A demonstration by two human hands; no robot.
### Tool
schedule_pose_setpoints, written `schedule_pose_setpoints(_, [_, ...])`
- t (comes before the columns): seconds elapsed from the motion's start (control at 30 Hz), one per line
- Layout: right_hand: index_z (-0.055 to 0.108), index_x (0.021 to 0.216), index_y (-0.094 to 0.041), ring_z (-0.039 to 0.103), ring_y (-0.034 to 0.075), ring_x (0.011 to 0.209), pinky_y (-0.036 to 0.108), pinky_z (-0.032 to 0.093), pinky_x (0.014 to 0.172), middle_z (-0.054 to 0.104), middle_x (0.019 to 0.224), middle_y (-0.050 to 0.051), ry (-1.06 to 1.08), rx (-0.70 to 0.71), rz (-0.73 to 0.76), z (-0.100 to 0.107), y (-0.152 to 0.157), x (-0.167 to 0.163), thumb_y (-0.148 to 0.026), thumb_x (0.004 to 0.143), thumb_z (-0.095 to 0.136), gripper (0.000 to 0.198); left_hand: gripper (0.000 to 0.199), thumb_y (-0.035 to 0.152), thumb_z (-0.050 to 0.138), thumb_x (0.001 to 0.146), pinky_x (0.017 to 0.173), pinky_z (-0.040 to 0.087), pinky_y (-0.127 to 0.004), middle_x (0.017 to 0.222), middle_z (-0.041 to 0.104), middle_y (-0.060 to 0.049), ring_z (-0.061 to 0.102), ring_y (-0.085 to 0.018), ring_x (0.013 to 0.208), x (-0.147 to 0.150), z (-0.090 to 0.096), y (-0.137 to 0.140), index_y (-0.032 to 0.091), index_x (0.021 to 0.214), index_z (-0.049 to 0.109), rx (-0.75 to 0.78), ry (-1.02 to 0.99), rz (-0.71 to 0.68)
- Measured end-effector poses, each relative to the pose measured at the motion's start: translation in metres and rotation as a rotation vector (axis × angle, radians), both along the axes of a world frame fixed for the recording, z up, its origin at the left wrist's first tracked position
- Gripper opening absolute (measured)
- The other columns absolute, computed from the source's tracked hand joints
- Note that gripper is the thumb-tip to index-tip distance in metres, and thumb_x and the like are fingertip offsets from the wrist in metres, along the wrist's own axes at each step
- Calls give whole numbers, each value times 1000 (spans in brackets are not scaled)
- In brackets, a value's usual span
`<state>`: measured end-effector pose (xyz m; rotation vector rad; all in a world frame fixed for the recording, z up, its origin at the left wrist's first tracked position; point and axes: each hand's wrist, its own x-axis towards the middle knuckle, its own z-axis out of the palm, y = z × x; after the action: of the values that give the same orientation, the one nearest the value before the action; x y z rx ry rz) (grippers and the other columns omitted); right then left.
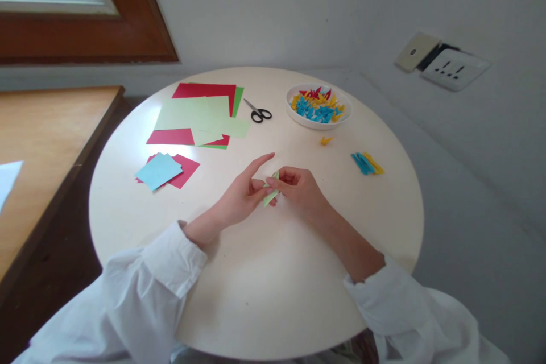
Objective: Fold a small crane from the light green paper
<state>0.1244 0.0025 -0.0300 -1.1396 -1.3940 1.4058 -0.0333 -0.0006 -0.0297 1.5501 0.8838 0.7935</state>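
A small folded piece of light green paper (pixel 270 198) is held between both hands above the middle of the round table. My left hand (pixel 243 196) pinches its lower part between thumb and fingers, with the index finger stretched out. Closed on the upper part of the same paper is my right hand (pixel 301 187), its thumb and index fingertip pressed together. The fingers partly cover the paper, so its full shape is hidden. Beyond my right hand lies a single yellow folded paper crane (pixel 326 141).
The round white table (pixel 256 296) carries red and green paper sheets (pixel 191 114), black-handled scissors (pixel 258 112), square papers (pixel 160 172), a white dish (pixel 315 124) of colourful folded cranes, and blue and yellow folded strips (pixel 367 164). A wall socket (pixel 454 68) is at right, a wooden table (pixel 51 136) at left.
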Motion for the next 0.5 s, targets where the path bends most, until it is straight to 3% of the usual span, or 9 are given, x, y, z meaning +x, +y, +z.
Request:
schedule_pose_setpoints(0.13, [50,50,-18,43,8,44,25,34,48,49,44,-5,-5,24,-141,-1,3,0,-40,66,68,32,67,24,57,81,48,37,-19,68,64,1,48,-7,48,2,3,1,20,140,26,-64,-56,0])
schedule_pose_setpoints(0.3, [55,51,-17,42,7,45,24,34,47,50,45,-5,20,21,-242,0,5,1,-40,68,65,30,65,26,60,77,76,51,-28,55,56,9,59,-9,59,5,11,1,17,135,32,-190,-221,77])
schedule_pose_setpoints(0.4, [58,53,-16,46,8,45,23,35,47,57,49,-2,17,14,-243,-1,5,1,-39,68,64,28,55,22,59,76,81,52,-33,55,56,10,61,-10,61,6,12,2,17,126,38,-205,-248,142])
schedule_pose_setpoints(0.5, [61,63,-16,53,9,47,22,37,47,61,52,-1,44,19,-238,-3,5,1,-39,69,65,24,37,17,56,74,76,53,-32,53,55,10,63,-10,60,5,10,3,20,110,45,-188,-238,198])
